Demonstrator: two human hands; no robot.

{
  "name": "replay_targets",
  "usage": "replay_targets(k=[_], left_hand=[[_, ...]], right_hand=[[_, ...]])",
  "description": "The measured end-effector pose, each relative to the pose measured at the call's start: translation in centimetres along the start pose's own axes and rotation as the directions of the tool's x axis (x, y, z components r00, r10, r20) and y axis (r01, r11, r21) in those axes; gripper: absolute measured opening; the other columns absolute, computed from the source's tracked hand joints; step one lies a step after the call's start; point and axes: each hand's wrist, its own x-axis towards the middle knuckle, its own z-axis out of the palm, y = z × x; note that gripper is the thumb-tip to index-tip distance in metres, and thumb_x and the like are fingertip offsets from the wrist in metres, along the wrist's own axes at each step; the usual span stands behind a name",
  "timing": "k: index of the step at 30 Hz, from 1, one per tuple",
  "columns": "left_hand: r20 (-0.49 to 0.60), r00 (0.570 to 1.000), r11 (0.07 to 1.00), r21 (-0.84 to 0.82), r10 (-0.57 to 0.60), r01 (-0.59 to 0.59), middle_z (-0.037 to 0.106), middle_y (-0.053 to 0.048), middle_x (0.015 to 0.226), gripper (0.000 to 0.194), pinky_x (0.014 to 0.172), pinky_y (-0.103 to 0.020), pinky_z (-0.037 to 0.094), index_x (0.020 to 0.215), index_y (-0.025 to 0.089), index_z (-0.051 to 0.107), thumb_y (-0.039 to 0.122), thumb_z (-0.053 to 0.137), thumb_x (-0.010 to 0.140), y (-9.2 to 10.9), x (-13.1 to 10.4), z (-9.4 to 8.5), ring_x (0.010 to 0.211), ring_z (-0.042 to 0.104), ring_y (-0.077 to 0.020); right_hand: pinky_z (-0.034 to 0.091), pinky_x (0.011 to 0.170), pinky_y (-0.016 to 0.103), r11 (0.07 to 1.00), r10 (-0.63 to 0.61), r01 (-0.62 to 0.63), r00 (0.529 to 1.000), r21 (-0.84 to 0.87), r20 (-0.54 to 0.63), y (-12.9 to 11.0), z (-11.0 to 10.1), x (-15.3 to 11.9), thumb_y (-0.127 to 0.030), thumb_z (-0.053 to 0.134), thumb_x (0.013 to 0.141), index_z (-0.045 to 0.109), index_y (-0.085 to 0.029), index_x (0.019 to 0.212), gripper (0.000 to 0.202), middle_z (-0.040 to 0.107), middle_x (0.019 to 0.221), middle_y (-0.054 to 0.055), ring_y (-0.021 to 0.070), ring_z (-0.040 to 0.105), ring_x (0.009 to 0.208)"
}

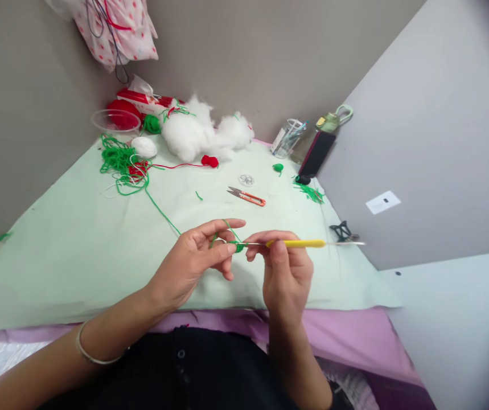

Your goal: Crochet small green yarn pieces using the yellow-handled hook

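Between finger and thumb, my left hand (pixel 199 250) pinches a small green crocheted piece (pixel 239 247), with green yarn looped over its raised index finger. That yarn runs back across the cloth to a loose green tangle (pixel 118 156) at the back left. My right hand (pixel 284 265) is closed around a crochet hook with a yellow handle (pixel 308 244). The hook's thin metal tip reaches left to the green piece, where the two hands nearly meet. Fingers hide part of the piece. Orange-handled snips (pixel 247 196) lie just beyond the hands.
White stuffing (pixel 188 134), a white yarn ball (pixel 144 147) and a tissue box (pixel 142 102) stand at the back left. A red piece (pixel 210 162) lies mid-table. At the right are a pen cup (pixel 287 138), a bottle (pixel 327 122), a phone (pixel 317 155) and green scraps (pixel 310 192).
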Motion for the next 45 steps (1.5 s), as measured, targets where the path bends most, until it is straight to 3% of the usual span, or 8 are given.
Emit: replay_targets(k=[6, 9, 12, 16, 19, 28, 33, 45], left_hand=[[-0.142, 0.971, 0.965, 0.203, 0.194, -0.163, 0.061, 0.004, 0.083, 0.034, 0.062, -0.018, 0.058, 0.112, 0.019, 0.078, 0.017, 0.084, 0.079, -0.3, -0.5, 0.6, 0.061, 0.063, -0.006], [-0.103, 0.99, 0.993, 0.084, 0.096, -0.088, 0.062, 0.005, 0.077, 0.049, 0.058, -0.018, 0.056, 0.126, 0.02, 0.072, 0.021, 0.085, 0.079, -0.4, -0.4, 0.6, 0.058, 0.06, -0.0063], [0.014, 0.993, 0.987, -0.117, -0.113, 0.114, 0.057, 0.006, 0.065, 0.048, 0.049, -0.014, 0.049, 0.132, 0.015, 0.07, 0.025, 0.08, 0.085, -0.4, 0.0, -0.1, 0.049, 0.051, -0.0036], [0.018, 0.992, 0.971, -0.201, -0.127, 0.128, 0.057, 0.005, 0.072, 0.036, 0.047, -0.011, 0.046, 0.119, 0.012, 0.076, 0.017, 0.08, 0.083, 0.3, 0.3, -0.6, 0.049, 0.049, -0.0003], [0.024, 0.996, 0.987, -0.138, -0.081, 0.083, 0.061, 0.005, 0.079, 0.037, 0.049, -0.016, 0.051, 0.118, 0.018, 0.076, 0.018, 0.081, 0.082, 0.5, 0.1, -0.1, 0.049, 0.056, -0.0027], [0.034, 0.99, 0.972, -0.186, -0.139, 0.143, 0.058, 0.005, 0.065, 0.039, 0.049, -0.015, 0.049, 0.12, 0.017, 0.076, 0.024, 0.083, 0.083, -0.6, 0.4, 0.0, 0.049, 0.051, -0.0036], [-0.002, 0.988, 0.951, -0.274, -0.152, 0.146, 0.053, 0.005, 0.069, 0.029, 0.044, -0.01, 0.042, 0.11, 0.014, 0.08, 0.016, 0.081, 0.081, 0.1, 0.7, -0.4, 0.049, 0.044, -0.0007], [-0.023, 0.999, 0.999, -0.029, -0.032, 0.031, 0.059, 0.003, 0.09, 0.032, 0.058, -0.022, 0.058, 0.115, 0.02, 0.077, 0.023, 0.08, 0.083, 0.0, -0.1, 0.1, 0.055, 0.063, -0.0054]], right_hand=[[0.06, 0.076, 0.033, 0.691, -0.472, 0.529, 0.846, -0.492, 0.247, 0.6, 0.7, -1.2, -0.008, 0.052, 0.099, 0.068, -0.02, 0.118, 0.027, 0.074, 0.1, 0.009, 0.0186, 0.071, 0.093], [0.06, 0.077, 0.033, 0.532, -0.574, 0.591, 0.778, -0.607, 0.254, 1.7, 1.1, -1.5, -0.007, 0.063, 0.095, 0.071, -0.02, 0.121, 0.031, 0.073, 0.105, 0.011, 0.0199, 0.07, 0.095], [0.059, 0.078, 0.034, 0.671, -0.507, 0.484, 0.852, -0.562, 0.129, 1.9, 1.0, -1.2, -0.011, 0.063, 0.096, 0.075, -0.027, 0.115, 0.028, 0.071, 0.104, 0.008, 0.0191, 0.069, 0.094], [0.055, 0.066, 0.031, 0.99, -0.125, 0.122, 0.991, -0.074, -0.036, 1.0, 0.5, 0.0, -0.022, 0.053, 0.104, 0.075, -0.026, 0.101, 0.023, 0.068, 0.087, 0.002, 0.0136, 0.064, 0.072], [0.054, 0.064, 0.029, 0.996, -0.034, 0.034, 0.999, 0.079, -0.008, 0.7, 0.7, 0.4, -0.026, 0.057, 0.102, 0.075, -0.025, 0.098, 0.019, 0.07, 0.088, 0.002, 0.0126, 0.063, 0.07], [0.061, 0.079, 0.038, 0.754, -0.441, 0.431, 0.891, -0.496, 0.103, 1.4, 0.9, -0.8, -0.015, 0.064, 0.096, 0.077, -0.031, 0.112, 0.026, 0.074, 0.107, 0.006, 0.0214, 0.072, 0.097], [0.057, 0.065, 0.032, 0.984, -0.124, 0.112, 0.989, -0.136, -0.083, 0.9, 0.3, 0.2, -0.026, 0.055, 0.102, 0.074, -0.024, 0.099, 0.02, 0.07, 0.086, 0.003, 0.015, 0.066, 0.07], [0.056, 0.064, 0.026, 0.976, 0.097, -0.092, 0.995, 0.195, -0.016, 1.3, 0.3, 0.3, -0.03, 0.059, 0.102, 0.074, -0.021, 0.093, 0.019, 0.075, 0.085, 0.002, 0.0112, 0.067, 0.067]])
